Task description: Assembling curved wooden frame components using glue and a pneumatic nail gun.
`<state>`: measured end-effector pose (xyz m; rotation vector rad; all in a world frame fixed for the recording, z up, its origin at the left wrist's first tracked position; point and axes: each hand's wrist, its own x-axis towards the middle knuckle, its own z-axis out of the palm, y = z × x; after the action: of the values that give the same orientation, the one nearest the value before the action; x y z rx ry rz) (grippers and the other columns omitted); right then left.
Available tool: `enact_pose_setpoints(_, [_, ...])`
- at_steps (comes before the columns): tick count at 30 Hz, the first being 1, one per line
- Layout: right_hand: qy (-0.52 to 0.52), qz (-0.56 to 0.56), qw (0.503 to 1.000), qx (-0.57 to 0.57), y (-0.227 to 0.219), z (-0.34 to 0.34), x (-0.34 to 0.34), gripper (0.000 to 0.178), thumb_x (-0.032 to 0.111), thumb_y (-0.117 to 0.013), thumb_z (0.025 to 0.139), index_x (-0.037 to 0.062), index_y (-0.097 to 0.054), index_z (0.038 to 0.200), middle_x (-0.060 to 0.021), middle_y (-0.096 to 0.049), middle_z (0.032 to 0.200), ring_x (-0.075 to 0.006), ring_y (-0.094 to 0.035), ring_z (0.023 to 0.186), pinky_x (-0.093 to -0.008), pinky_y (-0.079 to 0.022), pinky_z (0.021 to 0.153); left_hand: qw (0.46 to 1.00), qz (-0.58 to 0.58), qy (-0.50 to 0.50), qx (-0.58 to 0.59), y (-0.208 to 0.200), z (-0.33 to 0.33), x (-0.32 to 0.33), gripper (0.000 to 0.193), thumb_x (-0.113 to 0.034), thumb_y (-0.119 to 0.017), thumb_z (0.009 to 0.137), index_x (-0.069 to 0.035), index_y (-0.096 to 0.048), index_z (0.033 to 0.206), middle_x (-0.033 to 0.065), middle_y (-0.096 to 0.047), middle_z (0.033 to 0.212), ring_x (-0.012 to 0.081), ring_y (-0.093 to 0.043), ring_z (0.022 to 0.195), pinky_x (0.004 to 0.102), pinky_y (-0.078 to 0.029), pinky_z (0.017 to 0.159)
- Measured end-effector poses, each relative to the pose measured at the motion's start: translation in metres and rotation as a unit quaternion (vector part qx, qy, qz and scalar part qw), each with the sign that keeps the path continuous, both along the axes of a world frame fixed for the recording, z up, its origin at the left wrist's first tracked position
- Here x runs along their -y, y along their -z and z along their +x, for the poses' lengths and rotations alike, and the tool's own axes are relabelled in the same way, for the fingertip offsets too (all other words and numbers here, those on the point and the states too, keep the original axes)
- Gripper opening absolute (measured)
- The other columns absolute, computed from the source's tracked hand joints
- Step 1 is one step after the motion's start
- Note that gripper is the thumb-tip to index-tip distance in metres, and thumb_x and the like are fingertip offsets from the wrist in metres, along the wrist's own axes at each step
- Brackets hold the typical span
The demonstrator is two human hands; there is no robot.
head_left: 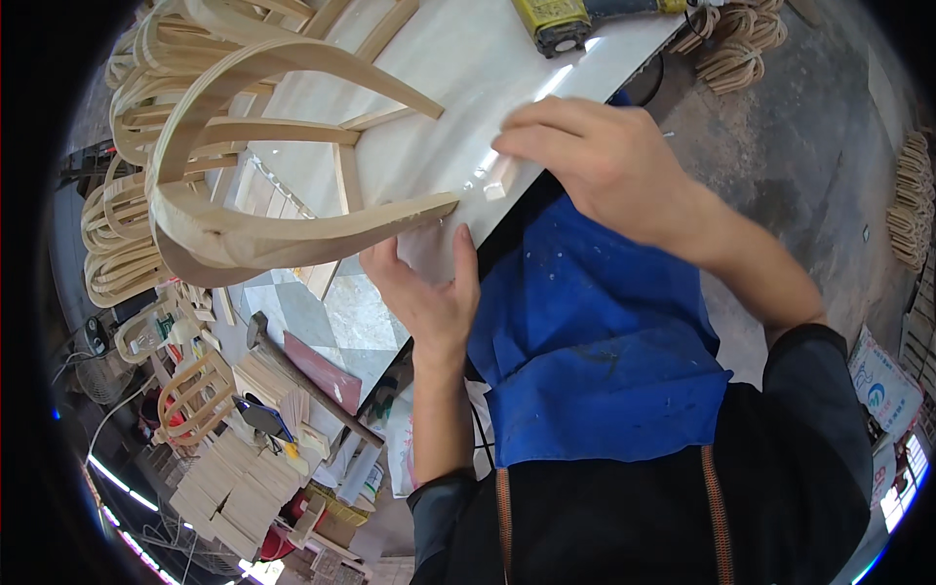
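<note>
A U-shaped bent wooden chair rail (210, 229) stands over the left of the pale worktop (409, 166), its two ends pointing right. At the nearer end is my left hand (424, 297), its thumb spread away from the fingers. Those fingertips reach the rail's lower edge and are partly hidden by it. My right hand (604, 161) is raised above the worktop's edge, fingers bent and pressed together in a pinch; anything between them is too small to tell. Just below its fingertips, a small whitish block (500, 179) shows at the edge.
More bent wooden frames (127, 219) are stacked at the far left. A yellow and black power tool (556, 24) lies at the back. A hammer (258, 331) rests at the near left, beside wooden pieces (234, 497). Bundled wooden loops (912, 200) sit on the floor at right.
</note>
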<state>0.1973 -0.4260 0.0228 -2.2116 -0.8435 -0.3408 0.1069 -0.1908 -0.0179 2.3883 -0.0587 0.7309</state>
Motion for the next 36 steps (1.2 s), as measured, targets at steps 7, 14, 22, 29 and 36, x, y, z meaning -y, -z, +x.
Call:
enact_pose_setpoints(7, [-0.067,-0.15,0.985,0.046,0.025,0.039,-0.024,0.021,0.003,-0.068,0.091,0.0112,-0.072,0.111,0.0014,-0.07,0.119,-0.0217,-0.07,0.099,-0.0348,-0.06,0.086,0.988,0.039,0.079,-0.125,-0.004,0.017,-0.016,0.061,-0.009,-0.087,0.092,-0.003,-0.064,0.148,0.0148,-0.074,0.119,0.0335,-0.066,0.115,0.0442,-0.052,0.106])
enact_pose_setpoints(14, [-0.123,-0.069,0.989,0.035,0.044,0.049,-0.037,0.024,0.003,-0.07,0.089,0.0131,-0.072,0.111,0.0016,-0.068,0.114,-0.0212,-0.068,0.1,-0.0356,-0.06,0.088,0.977,-0.056,0.082,-0.189,-0.003,0.02,-0.019,0.061,-0.004,-0.085,0.096,-0.004,-0.061,0.151,0.0146,-0.072,0.131,0.0255,-0.07,0.112,0.036,-0.057,0.101])
enact_pose_setpoints(22, [-0.134,-0.073,0.988,0.027,0.04,0.054,-0.039,0.019,0.005,-0.073,0.09,0.0134,-0.074,0.107,0.0021,-0.07,0.114,-0.0205,-0.066,0.102,-0.0355,-0.06,0.09,0.987,-0.055,0.087,-0.127,0.006,0.027,-0.019,0.058,-0.004,-0.09,0.089,-0.004,-0.071,0.143,0.0112,-0.076,0.12,0.0232,-0.069,0.103,0.0349,-0.055,0.096])
enact_pose_setpoints(29, [-0.138,-0.03,0.989,0.038,0.028,0.049,-0.031,0.011,0.008,-0.07,0.095,0.0152,-0.078,0.099,0.0013,-0.071,0.1,-0.0215,-0.071,0.102,-0.0372,-0.063,0.086,0.989,-0.045,0.078,-0.114,0.01,0.027,-0.02,0.049,-0.005,-0.089,0.089,-0.006,-0.074,0.135,0.0083,-0.078,0.122,0.0228,-0.069,0.105,0.0349,-0.052,0.098])
enact_pose_setpoints(36, [-0.15,-0.089,0.982,0.071,0.034,0.057,-0.044,0.01,0.008,-0.071,0.093,0.015,-0.078,0.095,0.0013,-0.071,0.099,-0.0218,-0.071,0.101,-0.038,-0.063,0.086,0.984,0.017,0.107,-0.14,0.006,0.027,-0.026,0.043,-0.001,-0.084,0.097,-0.001,-0.069,0.137,0.0133,-0.073,0.13,0.0226,-0.073,0.109,0.0324,-0.058,0.101])
